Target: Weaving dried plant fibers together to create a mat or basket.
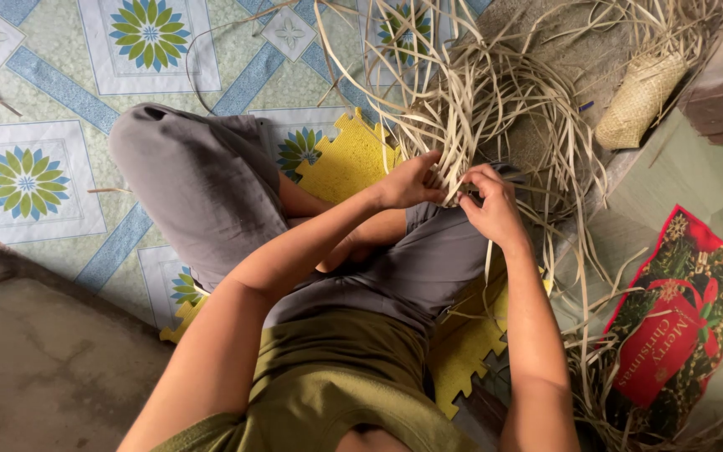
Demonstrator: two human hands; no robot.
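The person sits cross-legged on a yellow foam mat (pixel 349 159) on the patterned floor. The left hand (pixel 410 182) pinches pale weaving strips (pixel 470 100), fingers closed on them over the knees. The right hand (pixel 489 203) also grips the strips, fingers together. Most strips lie loose, so the weaving seems only begun. A finished woven pouch (pixel 638 102) lies at the mat's far right.
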